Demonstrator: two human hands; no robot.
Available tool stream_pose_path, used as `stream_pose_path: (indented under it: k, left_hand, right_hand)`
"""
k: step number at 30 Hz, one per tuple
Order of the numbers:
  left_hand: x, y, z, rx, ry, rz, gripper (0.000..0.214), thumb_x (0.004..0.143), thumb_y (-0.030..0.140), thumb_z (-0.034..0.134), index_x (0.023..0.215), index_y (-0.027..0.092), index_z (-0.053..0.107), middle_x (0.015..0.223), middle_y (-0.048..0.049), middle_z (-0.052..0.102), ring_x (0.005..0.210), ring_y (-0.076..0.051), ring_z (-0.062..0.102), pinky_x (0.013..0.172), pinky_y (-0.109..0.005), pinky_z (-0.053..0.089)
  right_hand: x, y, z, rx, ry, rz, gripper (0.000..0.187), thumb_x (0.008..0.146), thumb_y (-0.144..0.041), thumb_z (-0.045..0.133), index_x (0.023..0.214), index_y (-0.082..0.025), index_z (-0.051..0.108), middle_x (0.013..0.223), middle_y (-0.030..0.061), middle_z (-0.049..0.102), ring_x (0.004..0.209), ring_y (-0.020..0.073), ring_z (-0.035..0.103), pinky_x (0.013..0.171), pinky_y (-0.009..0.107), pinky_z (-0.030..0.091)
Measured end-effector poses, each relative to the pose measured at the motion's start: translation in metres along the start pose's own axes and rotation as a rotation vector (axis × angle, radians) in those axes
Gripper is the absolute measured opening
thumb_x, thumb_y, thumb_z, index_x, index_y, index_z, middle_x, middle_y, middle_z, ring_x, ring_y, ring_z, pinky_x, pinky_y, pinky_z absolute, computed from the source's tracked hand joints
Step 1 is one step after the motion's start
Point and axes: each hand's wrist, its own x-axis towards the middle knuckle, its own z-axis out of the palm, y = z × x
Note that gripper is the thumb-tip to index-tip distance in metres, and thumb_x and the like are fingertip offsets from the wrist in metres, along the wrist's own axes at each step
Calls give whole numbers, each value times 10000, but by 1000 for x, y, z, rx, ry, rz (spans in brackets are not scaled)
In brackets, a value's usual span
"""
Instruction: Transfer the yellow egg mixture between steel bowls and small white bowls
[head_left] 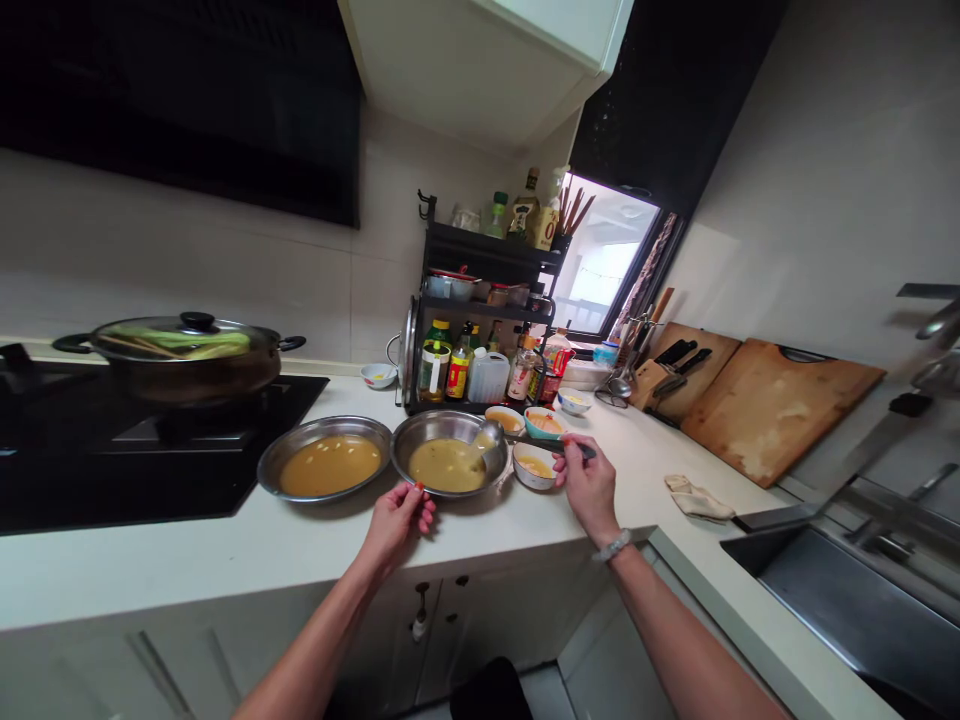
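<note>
The left hand (397,520) pinches the near rim of a round steel pan (448,462), thumb on the edge and fingers curled beneath. The pan sits on the white surface (300,540) just ahead of that hand and holds a shallow pool of yellow liquid. The right hand (589,485) is clenched around the handle of a ladle (489,437), whose bowl rests on the pan's far right rim.

Between the two hands, just left of the right hand, stands a small bowl (535,465) of yellow liquid, under the ladle's handle. Beyond it are three more little bowls (545,422). To the left of the left hand a second steel pan (326,465), fuller with the same liquid, touches the first. Further left, a lidded wok (187,350) with greens inside sits on the black hob (112,470).

Straight beyond the pans a dark rack (480,330) of bottles and jars closes off the back. To the right of the right hand lie a crumpled cloth (697,498), a knife block (660,375), wooden cutting boards (772,405) leaning on the wall, and the sink (847,590).
</note>
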Motion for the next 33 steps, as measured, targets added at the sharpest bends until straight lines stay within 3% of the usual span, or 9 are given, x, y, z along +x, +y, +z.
stream_pose_path:
  k: [4, 6, 11, 16, 20, 24, 28, 33]
  left_hand:
    - [-1, 1, 1, 13, 6, -1, 448, 587, 513, 790, 669, 123, 585, 559, -29, 650, 423, -83, 543, 388, -188, 402]
    - [-1, 1, 0, 21, 5, 1, 440, 597, 506, 786, 671, 122, 585, 565, -33, 653, 422, -84, 544, 393, -193, 406]
    - [-1, 1, -1, 12, -3, -7, 420, 621, 490, 777, 684, 125, 581, 569, -35, 654, 425, -86, 546, 402, -195, 410]
    - [-2, 1, -1, 25, -5, -2, 407, 635, 482, 772, 694, 129, 579, 576, -31, 658, 431, -82, 545, 408, -191, 413]
    - [-1, 0, -2, 22, -8, -2, 412, 633, 489, 771, 694, 130, 579, 573, -27, 656, 426, -86, 545, 401, -195, 410]
    - [0, -2, -4, 14, -11, 3, 405, 639, 483, 768, 702, 128, 584, 580, -28, 658, 432, -87, 550, 400, -193, 408]
    - [0, -1, -3, 13, -8, -1, 405, 636, 477, 769, 701, 124, 582, 577, -32, 651, 428, -87, 548, 397, -193, 402]
    - [-2, 2, 0, 18, 3, -6, 400, 625, 467, 775, 693, 124, 580, 575, -37, 648, 423, -88, 545, 402, -199, 406]
  right_hand:
    - [-13, -4, -6, -95, -129, -240, 264, 891, -423, 518, 953, -198, 642, 735, 18, 609, 491, 118, 558, 463, 255, 495]
    - [-15, -4, -16, -133, -117, -261, 261, 880, -425, 525, 940, -207, 655, 804, 39, 627, 517, 124, 564, 469, 263, 496]
    - [-14, 9, -46, -261, 78, -106, 326, 835, -500, 525, 917, -206, 641, 665, 17, 615, 451, 142, 536, 419, 270, 456]
    - [-20, 29, -61, -343, 100, -17, 372, 803, -548, 531, 884, -197, 624, 534, -17, 576, 382, 142, 514, 392, 259, 432]
    - [-21, 39, -61, -269, 152, 104, 348, 781, -531, 557, 866, -197, 606, 491, -35, 563, 357, 147, 518, 368, 253, 431]
    - [-11, 47, -60, -82, 323, 246, 337, 699, -507, 630, 800, -189, 582, 457, -30, 567, 381, 166, 552, 332, 243, 421]
    - [-2, 50, -64, 34, 393, 268, 336, 648, -465, 680, 778, -171, 583, 468, -18, 592, 381, 153, 546, 311, 224, 412]
    - [2, 41, -68, -4, 388, 223, 304, 679, -446, 668, 776, -168, 591, 484, -14, 609, 365, 136, 534, 308, 221, 425]
